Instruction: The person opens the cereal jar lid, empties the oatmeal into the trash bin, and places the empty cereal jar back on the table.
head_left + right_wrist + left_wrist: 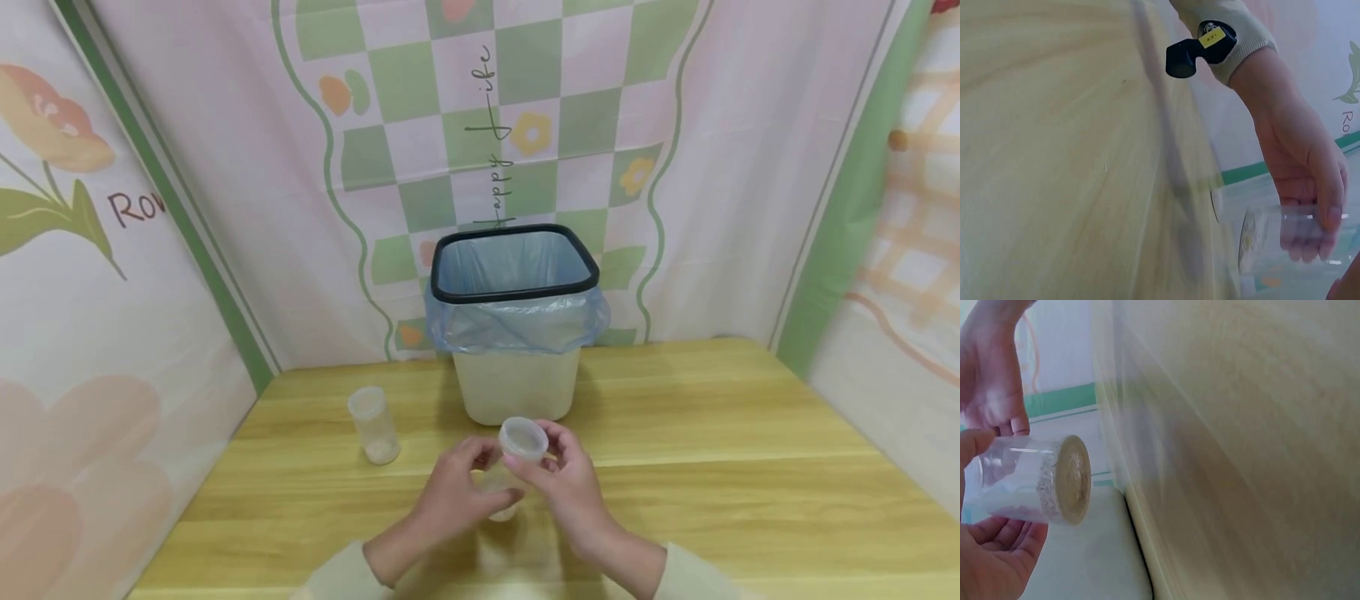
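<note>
Both hands are at a clear jar [1016, 475] with a layer of small whitish grains at its bottom, held above the table. My left hand [459, 485] curves around the jar's body, its thumb in front and its fingers behind. With thumb and fingers, my right hand [567, 483] grips the jar at its translucent round top [523, 439]. In the left wrist view the jar's base faces the camera, apart from the wood. A second clear jar [375, 427], also with pale contents at the bottom, stands upright on the table to the left.
A pale bin [517, 387] with a black rim and a blue bag liner stands behind the hands, close to the patterned backdrop [525, 125]. The wooden table [712, 467] extends to both sides, with printed curtains at left and right.
</note>
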